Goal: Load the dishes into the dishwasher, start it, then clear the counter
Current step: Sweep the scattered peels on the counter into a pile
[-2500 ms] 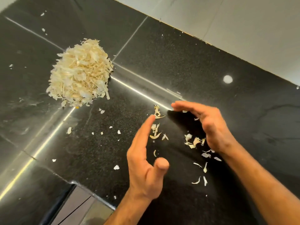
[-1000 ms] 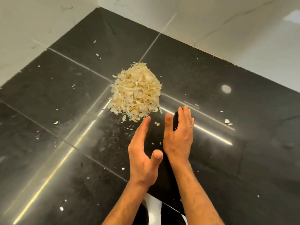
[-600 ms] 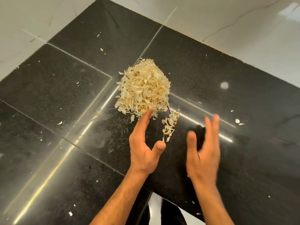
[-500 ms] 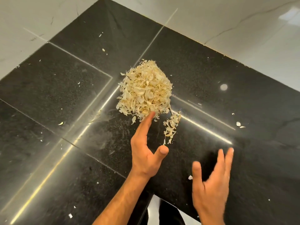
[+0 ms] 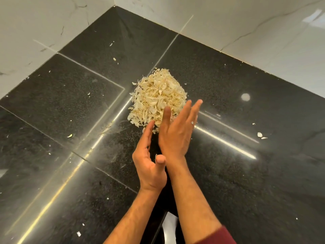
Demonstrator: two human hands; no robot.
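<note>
Counter corner held a heap of peelings; left hand and right hand, fingers straight, flanked its near edge, bare stone all around

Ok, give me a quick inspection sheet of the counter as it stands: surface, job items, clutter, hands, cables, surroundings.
Surface: black polished stone counter, glossy with light streaks and pale seams.
Job's things: pile of pale dry peelings heaped near the middle; no dishes or dishwasher seen.
Clutter: loose flakes scattered about, such as two flakes right of the pile and one flake to its left.
Hands: left hand open, edge-on, fingertip at the pile's near edge; right hand open, fingers straight, against the pile's near right side. Neither holds anything.
Cables: nothing seen.
Surroundings: white marble-look wall behind, meeting in a corner; maroon sleeve on the right arm.
</note>
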